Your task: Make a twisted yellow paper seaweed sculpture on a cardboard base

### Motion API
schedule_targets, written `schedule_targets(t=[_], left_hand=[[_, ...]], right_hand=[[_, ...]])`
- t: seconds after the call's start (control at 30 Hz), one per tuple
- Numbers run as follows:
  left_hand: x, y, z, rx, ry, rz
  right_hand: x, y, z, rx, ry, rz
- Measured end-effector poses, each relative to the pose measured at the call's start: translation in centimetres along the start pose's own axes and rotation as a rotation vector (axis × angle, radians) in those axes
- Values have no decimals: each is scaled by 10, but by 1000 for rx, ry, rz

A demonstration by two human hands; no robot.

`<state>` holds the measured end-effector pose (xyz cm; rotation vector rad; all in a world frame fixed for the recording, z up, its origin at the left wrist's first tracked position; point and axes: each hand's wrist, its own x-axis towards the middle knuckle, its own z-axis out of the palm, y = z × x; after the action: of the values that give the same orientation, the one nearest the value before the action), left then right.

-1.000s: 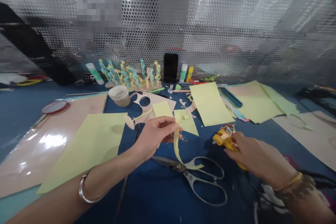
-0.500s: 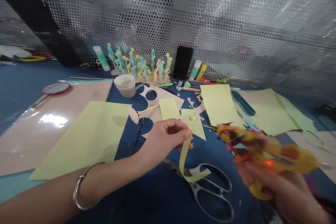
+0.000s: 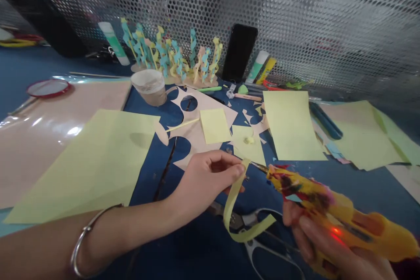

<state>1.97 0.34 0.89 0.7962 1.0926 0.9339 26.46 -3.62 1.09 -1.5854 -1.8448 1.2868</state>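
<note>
Between thumb and fingers, my left hand (image 3: 213, 173) pinches the upper end of a curling yellow paper strip (image 3: 229, 210), which hangs down and bends right. My right hand (image 3: 324, 236) is wrapped round a yellow hot glue gun (image 3: 328, 205) with a red light on and dark smears near its front. The gun's metal nozzle meets or nearly meets the strip's top end beside my left fingertips. Grey-handled scissors (image 3: 259, 245) lie on the table under the strip, their blades partly hidden. Behind my hands is a small yellow paper square (image 3: 215, 126).
Paper-wrapped spiral sticks (image 3: 177, 59) stand at the back, near a paper cup (image 3: 149, 87), a glue stick (image 3: 114, 43) and a black phone (image 3: 239, 52). Yellow sheets (image 3: 95, 162) lie left and right. A cut-out pink sheet (image 3: 210, 100) lies in the middle.
The glue gun has moved left, bringing its nozzle to the strip's top end. My left hand still pinches the strip. The view has shifted, with the table objects appearing larger.
</note>
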Motion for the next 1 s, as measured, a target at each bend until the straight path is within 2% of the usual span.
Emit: schedule_targets(t=[0.13, 0.3, 0.47, 0.7, 1.0], left_hand=[[0, 1, 1, 16, 4, 1], [-1, 1, 2, 16, 1, -16], [-3, 1, 2, 25, -5, -6], [-3, -1, 0, 35, -20, 8], [-3, 0, 1, 43, -16, 7]], right_hand=[[-2, 2, 5, -23, 27, 60], [-5, 0, 10, -76, 130, 76], [-5, -1, 9, -47, 118, 105], [-6, 17, 7, 64, 108, 203], [-6, 2, 10, -30, 129, 37]])
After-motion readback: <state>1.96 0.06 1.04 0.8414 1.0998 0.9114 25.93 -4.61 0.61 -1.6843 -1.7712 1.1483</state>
